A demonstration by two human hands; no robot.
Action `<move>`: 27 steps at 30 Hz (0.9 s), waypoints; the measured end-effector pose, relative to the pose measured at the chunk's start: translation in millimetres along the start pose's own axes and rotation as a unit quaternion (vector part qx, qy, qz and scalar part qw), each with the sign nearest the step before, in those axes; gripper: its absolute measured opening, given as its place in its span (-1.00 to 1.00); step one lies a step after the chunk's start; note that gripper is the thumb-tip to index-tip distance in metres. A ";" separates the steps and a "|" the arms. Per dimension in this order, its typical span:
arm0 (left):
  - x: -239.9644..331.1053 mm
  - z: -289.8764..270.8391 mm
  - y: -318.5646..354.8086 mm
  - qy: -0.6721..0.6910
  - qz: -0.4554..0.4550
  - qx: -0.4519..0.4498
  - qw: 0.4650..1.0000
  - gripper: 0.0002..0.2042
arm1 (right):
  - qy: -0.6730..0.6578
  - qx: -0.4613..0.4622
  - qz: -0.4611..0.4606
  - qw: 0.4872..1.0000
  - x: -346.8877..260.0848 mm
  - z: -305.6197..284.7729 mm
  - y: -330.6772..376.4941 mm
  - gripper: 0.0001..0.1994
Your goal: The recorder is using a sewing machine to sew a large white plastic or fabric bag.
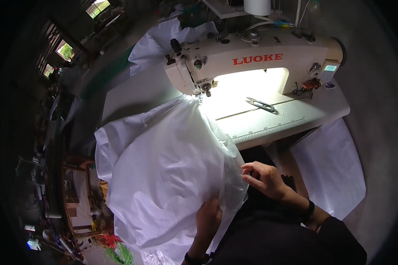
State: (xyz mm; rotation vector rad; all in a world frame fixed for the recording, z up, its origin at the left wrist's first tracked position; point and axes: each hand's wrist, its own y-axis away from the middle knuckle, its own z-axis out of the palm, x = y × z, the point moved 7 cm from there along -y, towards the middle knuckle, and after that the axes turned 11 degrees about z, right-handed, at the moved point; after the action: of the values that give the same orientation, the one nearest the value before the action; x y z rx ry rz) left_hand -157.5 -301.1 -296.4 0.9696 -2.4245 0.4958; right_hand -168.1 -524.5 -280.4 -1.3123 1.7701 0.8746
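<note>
A large white sheet (163, 168), thin and glossy, hangs in folds from beneath the needle head (201, 90) of a white sewing machine (296, 57), where it is gathered tightly. Low on the sheet rests my left hand (209, 216), its fingers bent and partly lost in blur against the material. At the sheet's right edge my right hand (265, 179) is bent at the wrist, thumb and forefinger closed in a pinch on that edge. On the lit machine bed lies a pair of thread snips (261, 104), apart from both hands.
The machine table (278, 130) has a ruler scale along its front edge. White sheeting (334, 163) is stacked at the right below it, and more white material (163, 39) lies behind the machine. Red and green strands (119, 254) are at the lower left.
</note>
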 end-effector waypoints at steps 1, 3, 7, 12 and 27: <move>-12.6 9.2 11.7 0.046 -0.072 -0.065 0.994 -0.73 | -0.025 -0.044 0.074 0.996 11.0 8.7 9.0 -0.61; -8.4 1.3 23.0 0.064 -0.055 -0.029 0.996 -0.79 | -0.072 -0.143 0.165 0.973 20.7 37.9 17.1 -0.58; 12.4 -14.4 39.9 0.125 -0.106 -0.053 0.985 -0.85 | -0.011 -0.194 -0.112 0.975 -30.3 63.0 50.7 -0.82; 41.9 -38.5 31.9 0.170 -0.052 -0.013 0.984 -0.84 | 0.095 -0.159 -0.346 0.920 -70.7 62.6 104.2 -0.84; 44.2 -55.8 33.8 0.138 -0.064 0.024 0.988 -0.84 | 0.443 -0.092 -0.268 0.850 -9.6 64.4 66.0 -0.72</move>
State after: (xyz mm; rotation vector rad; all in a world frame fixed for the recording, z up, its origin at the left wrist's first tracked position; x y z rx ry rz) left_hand -193.2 -274.5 -231.3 0.9984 -2.0978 0.6030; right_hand -219.2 -449.1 -297.4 -2.4501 1.7764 0.0801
